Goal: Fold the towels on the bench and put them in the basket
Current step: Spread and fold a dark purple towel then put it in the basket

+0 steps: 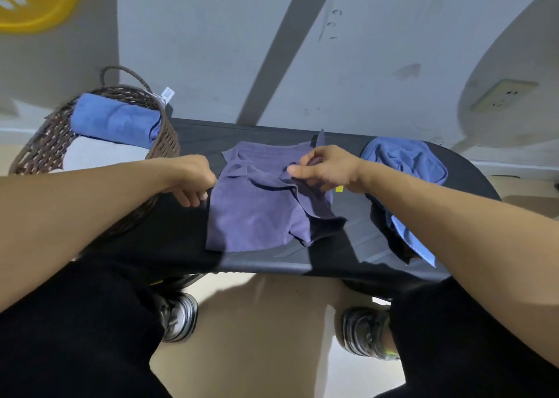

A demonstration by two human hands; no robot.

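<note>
A purple towel [257,213] lies crumpled and partly spread on the middle of the black bench [193,137]. My right hand [326,167] pinches a raised fold of it near its far right part. My left hand [193,183] is at the towel's left edge with fingers curled; whether it grips the edge is unclear. A light blue towel [408,161] lies bunched on the bench's right end, partly under my right forearm. The brown wicker basket [163,143] stands at the left end and holds a folded blue towel [115,122] on top of a white one [99,155].
A grey wall with a socket [502,98] rises just behind the bench. The basket's handle [121,72] carries a white tag [167,94]. My legs and shoes [178,316] are below the bench's near edge, over a pale floor.
</note>
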